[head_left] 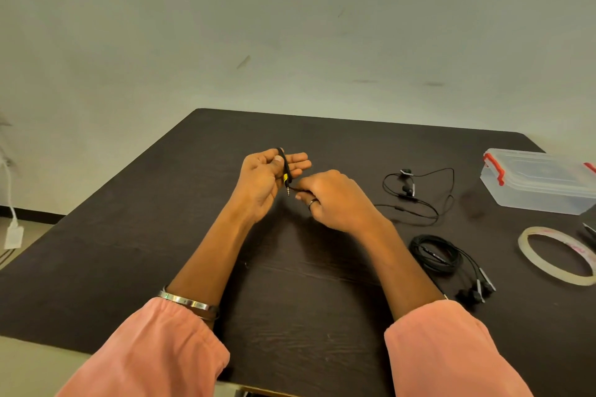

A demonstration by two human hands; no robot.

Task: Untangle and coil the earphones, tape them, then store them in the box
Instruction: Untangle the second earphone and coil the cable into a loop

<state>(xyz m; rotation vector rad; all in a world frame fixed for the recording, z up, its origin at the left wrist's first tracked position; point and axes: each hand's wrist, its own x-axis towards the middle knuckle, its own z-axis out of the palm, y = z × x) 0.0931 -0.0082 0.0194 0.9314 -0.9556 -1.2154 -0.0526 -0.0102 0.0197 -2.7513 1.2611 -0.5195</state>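
Observation:
A black earphone cable (285, 167) with a yellow-banded jack plug is wound over the fingers of my left hand (267, 177), thumb pressing it; the plug hangs down below the palm. My right hand (332, 198) pinches the cable's loose end just right of the plug. A loose, uncoiled pair of black earphones (416, 192) lies on the table to the right. Nearer me sits a coiled black pair (435, 253) with its earbuds trailing. A roll of tape (554, 255) lies flat at the right edge. The clear plastic box (535, 184) with red latches stands closed at the far right.
The dark wooden table (193, 251) ends at a pale wall behind. A dark object (588, 222) shows partly at the right edge between box and tape. A white cable and adapter (13, 232) hang off to the far left, beyond the table.

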